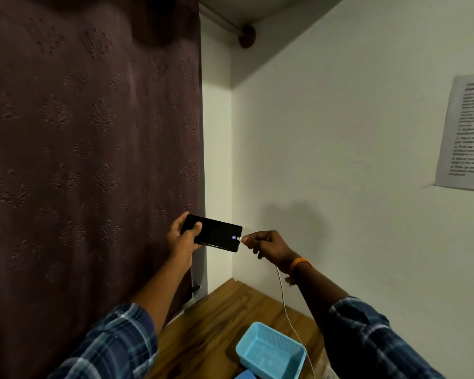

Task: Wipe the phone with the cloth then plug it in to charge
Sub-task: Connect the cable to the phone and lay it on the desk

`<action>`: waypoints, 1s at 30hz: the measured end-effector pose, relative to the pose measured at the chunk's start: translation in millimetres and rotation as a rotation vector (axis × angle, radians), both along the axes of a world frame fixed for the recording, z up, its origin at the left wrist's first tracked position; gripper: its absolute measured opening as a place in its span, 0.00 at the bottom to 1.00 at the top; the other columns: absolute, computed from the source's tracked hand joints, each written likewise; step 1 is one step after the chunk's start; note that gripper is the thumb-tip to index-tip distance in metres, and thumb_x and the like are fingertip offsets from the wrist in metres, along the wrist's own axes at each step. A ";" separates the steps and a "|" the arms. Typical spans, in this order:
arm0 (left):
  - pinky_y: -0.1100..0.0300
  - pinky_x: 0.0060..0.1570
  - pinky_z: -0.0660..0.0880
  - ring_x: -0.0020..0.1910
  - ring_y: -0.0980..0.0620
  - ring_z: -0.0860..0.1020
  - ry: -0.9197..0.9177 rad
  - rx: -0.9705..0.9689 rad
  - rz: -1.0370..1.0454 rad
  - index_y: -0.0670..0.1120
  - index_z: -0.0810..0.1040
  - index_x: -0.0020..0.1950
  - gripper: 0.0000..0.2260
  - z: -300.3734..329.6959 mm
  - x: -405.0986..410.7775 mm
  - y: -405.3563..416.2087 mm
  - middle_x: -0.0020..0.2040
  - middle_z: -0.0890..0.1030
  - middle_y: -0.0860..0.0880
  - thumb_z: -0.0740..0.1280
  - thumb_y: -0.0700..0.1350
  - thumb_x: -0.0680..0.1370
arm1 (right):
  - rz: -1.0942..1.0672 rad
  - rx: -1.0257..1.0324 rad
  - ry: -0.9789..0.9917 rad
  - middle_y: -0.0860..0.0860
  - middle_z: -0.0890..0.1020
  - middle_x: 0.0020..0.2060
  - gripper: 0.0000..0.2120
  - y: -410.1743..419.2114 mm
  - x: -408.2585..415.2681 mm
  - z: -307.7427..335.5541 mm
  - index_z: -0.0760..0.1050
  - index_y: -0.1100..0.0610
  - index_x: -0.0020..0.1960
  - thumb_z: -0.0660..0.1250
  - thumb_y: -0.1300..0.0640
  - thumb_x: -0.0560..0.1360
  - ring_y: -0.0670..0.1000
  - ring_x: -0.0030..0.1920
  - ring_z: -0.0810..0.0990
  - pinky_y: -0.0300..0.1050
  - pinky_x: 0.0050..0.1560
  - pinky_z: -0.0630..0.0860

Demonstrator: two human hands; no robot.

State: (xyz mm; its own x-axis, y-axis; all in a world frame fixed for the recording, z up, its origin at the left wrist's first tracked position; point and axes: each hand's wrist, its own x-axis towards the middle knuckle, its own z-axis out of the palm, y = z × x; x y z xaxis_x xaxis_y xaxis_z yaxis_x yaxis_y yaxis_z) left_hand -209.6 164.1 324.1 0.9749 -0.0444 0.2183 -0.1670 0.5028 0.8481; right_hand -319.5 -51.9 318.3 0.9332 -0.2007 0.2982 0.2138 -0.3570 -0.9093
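Note:
A black phone (216,233) is held up in the air, lying sideways with its dark screen toward me; a small round icon glows near its right end. My left hand (181,239) grips the phone's left end. My right hand (266,245) pinches the white plug (240,238) of the charging cable at the phone's right end, where the plug meets the port. The thin white cable (286,310) hangs from under my right wrist down past the basket. No cloth is in view.
A wooden table (216,318) lies below, with a light blue plastic basket (271,351) on it. A dark patterned curtain (88,149) hangs at the left. White walls meet in the corner; a printed sheet (467,132) is stuck on the right wall.

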 end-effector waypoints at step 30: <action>0.49 0.45 0.81 0.61 0.41 0.77 0.020 -0.001 -0.099 0.47 0.73 0.70 0.24 -25.8 -11.1 -20.2 0.66 0.76 0.41 0.70 0.32 0.75 | -0.064 -0.035 0.029 0.48 0.85 0.46 0.11 -20.2 -15.2 -24.3 0.85 0.56 0.53 0.71 0.50 0.77 0.48 0.42 0.78 0.38 0.36 0.75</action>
